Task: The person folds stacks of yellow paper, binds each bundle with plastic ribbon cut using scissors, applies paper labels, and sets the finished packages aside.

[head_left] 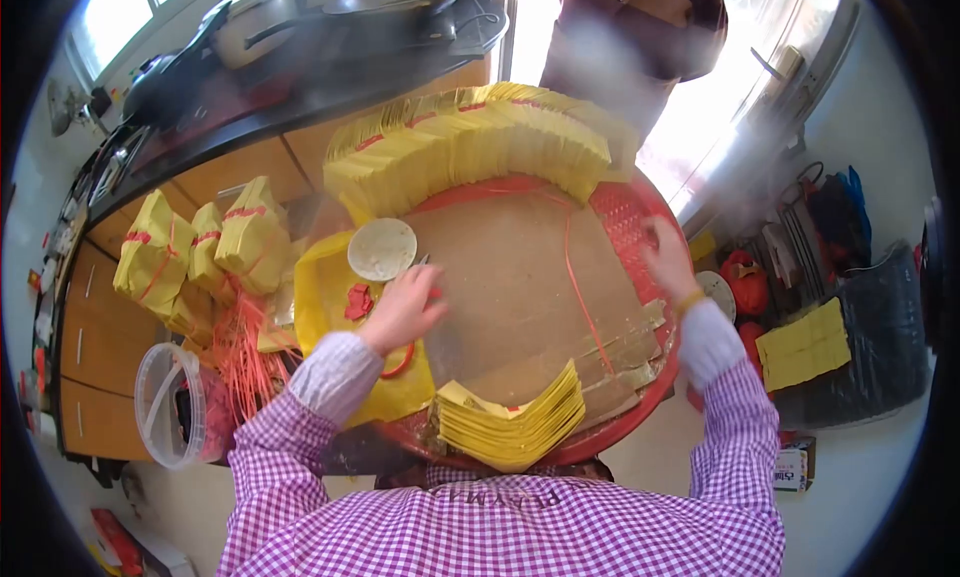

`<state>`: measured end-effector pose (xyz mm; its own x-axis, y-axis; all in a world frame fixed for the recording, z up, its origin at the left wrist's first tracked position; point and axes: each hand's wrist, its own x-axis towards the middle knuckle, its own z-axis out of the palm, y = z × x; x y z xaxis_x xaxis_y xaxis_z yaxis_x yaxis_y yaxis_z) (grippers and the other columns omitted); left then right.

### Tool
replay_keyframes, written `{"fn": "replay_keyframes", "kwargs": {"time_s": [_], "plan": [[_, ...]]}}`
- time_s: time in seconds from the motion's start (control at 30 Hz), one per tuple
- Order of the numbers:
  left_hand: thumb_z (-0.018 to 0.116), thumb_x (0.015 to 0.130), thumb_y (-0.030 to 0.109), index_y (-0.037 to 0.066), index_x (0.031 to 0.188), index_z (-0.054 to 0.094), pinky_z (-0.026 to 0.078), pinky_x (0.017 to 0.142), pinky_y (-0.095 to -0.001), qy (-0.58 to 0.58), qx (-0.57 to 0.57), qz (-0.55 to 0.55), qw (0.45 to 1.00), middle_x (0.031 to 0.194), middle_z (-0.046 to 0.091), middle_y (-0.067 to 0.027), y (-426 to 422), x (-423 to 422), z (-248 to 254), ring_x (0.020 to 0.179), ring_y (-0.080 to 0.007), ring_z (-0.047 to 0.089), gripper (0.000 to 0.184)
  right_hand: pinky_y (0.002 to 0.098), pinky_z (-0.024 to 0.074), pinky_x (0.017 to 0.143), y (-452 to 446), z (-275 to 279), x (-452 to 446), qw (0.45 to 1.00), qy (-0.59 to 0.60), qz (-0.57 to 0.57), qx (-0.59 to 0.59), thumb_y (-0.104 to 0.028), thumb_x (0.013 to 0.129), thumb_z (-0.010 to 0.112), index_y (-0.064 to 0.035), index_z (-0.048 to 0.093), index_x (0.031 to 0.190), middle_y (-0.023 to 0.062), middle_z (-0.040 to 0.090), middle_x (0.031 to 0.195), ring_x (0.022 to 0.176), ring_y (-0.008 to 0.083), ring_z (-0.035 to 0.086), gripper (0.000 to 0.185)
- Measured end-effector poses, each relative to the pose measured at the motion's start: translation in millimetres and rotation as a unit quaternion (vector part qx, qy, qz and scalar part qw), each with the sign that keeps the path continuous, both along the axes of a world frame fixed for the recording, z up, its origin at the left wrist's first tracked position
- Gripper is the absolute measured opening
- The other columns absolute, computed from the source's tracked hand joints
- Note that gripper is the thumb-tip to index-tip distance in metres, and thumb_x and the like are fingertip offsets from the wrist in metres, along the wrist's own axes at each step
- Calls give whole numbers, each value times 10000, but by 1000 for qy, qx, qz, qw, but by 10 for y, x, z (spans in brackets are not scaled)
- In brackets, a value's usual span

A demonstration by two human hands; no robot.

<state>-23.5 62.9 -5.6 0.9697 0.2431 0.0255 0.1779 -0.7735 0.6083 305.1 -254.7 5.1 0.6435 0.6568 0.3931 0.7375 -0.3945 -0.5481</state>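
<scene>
My left hand (405, 307) is over the left part of a brown board (500, 297), its fingers curled around what looks like scissors, mostly hidden. Just above it sits a white dish (382, 249), with small red paper pieces (358, 301) below the dish. My right hand (668, 257) is raised over the right rim of the red tray (625, 232), fingers apart and slightly blurred, holding nothing visible. A curved stack of yellow paper (512, 417) lies at the near edge. A long row of folded yellow paper (470, 142) arcs along the far edge.
Tied yellow paper bundles (250, 242), pink-orange strings (245, 352) and a clear plastic bucket (165, 407) are at left. A black counter (330, 72) holds pans. Beyond the tray is a person in dark clothing (640, 27). Bags and yellow paper (805, 345) lie at right.
</scene>
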Motion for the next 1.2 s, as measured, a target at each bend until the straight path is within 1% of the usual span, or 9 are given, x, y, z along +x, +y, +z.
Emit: {"fn": "replay_keyframes", "kwargs": {"time_s": [0.03, 0.07, 0.2, 0.3, 0.47, 0.83, 1.0, 1.13, 1.2], "plan": [[658, 822, 293, 68, 1265, 487, 362, 1017, -452, -35, 159, -11, 987, 1347, 453, -193, 22, -92, -226, 1231, -338, 454, 525, 346, 441, 931, 190, 132, 231, 997, -80, -6, -11, 34, 747, 531, -38, 547, 1130, 128, 590, 1117, 1025, 300, 553, 390], [676, 800, 339, 82, 1296, 478, 245, 1085, -506, 5, 144, -9, 989, 1464, 319, -175, -53, -183, -258, 1349, -344, 302, 593, 364, 432, 971, 364, 144, 476, 994, -87, -44, -42, 37, 760, 521, -45, 540, 1175, 136, 576, 1180, 1089, 319, 533, 424], [547, 867, 492, 128, 1475, 302, 136, 1107, -592, 102, 185, 8, 977, 1547, 210, -153, -172, -364, -343, 1437, -334, 159, 749, 382, 350, 1064, 1020, 104, 1273, 990, -108, -44, -78, -11, 793, 511, -78, 481, 1322, 144, 472, 1369, 1252, 346, 421, 534], [496, 905, 494, 138, 1494, 252, 114, 1108, -607, 135, 215, 71, 965, 1555, 181, -162, -129, -364, -447, 1444, -343, 132, 730, 411, 313, 1092, 1497, -16, 1634, 965, -194, -49, -167, -28, 795, 536, -204, 388, 1431, 117, 331, 1495, 1345, 326, 348, 676], [483, 919, 479, 132, 1495, 247, 107, 1107, -613, 143, 208, 87, 964, 1560, 162, -166, -105, -342, -450, 1451, -343, 107, 712, 413, 296, 1105, 1764, -296, 1915, 943, -245, -58, -219, -23, 764, 610, -220, 365, 1445, 109, 299, 1518, 1382, 307, 305, 750], [496, 904, 498, 160, 1493, 266, 107, 1084, -633, 121, 213, 102, 964, 1547, 180, -183, -123, -364, -531, 1429, -347, 176, 717, 416, 276, 1118, 1580, -299, 1602, 961, -210, -44, -176, -24, 776, 596, -188, 403, 1398, 106, 329, 1502, 1395, 287, 282, 672], [482, 905, 508, 170, 1493, 268, 113, 1086, -624, 123, 215, 103, 963, 1537, 202, -188, -122, -347, -503, 1421, -350, 194, 711, 408, 376, 1034, 1517, -369, 1567, 944, -304, -59, -112, -95, 796, 598, -170, 458, 1312, 106, 454, 1387, 1278, 275, 434, 539], [542, 919, 387, 139, 1488, 269, 126, 1132, -550, 148, 182, 103, 966, 1539, 205, -195, -159, -329, -339, 1441, -346, 156, 678, 379, 464, 887, 1297, 266, 979, 948, -59, -144, -279, -196, 810, 611, -132, 514, 1213, 89, 551, 1201, 1042, 275, 575, 419], [568, 905, 346, 128, 1486, 271, 142, 1133, -533, 114, 194, 76, 971, 1536, 211, -196, -160, -337, -230, 1438, -347, 167, 688, 376, 471, 856, 1160, 620, 694, 953, -86, -119, -266, -195, 807, 613, -123, 523, 1190, 90, 555, 1169, 995, 278, 583, 400]]}}
